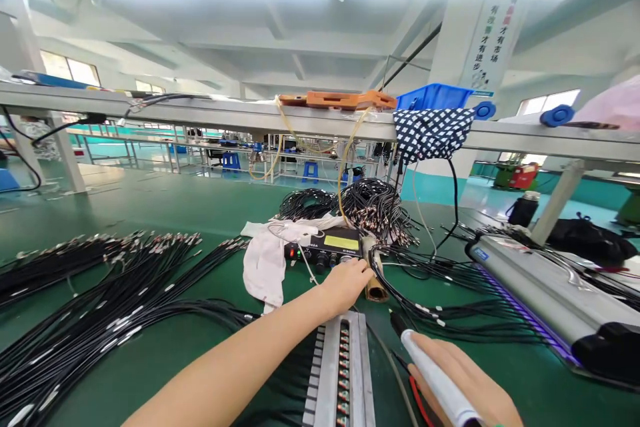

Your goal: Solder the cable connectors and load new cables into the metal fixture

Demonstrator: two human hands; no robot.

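Note:
My left hand [345,285] reaches forward over the green table and its fingers rest on the knobs of a small black control box [327,247] with a yellow label. My right hand [467,383] at the lower right grips a white pen-shaped soldering iron [433,373], its black tip pointing up and left. Below my left arm lies a grey metal fixture [343,370] holding a row of cable ends.
Bundles of black cables [100,300] spread over the left of the table, and more coil behind the box [360,207]. A white cloth [267,260] lies left of the box. A long grey lamp housing [540,287] runs along the right. An overhead shelf [225,113] carries a blue bin [433,97].

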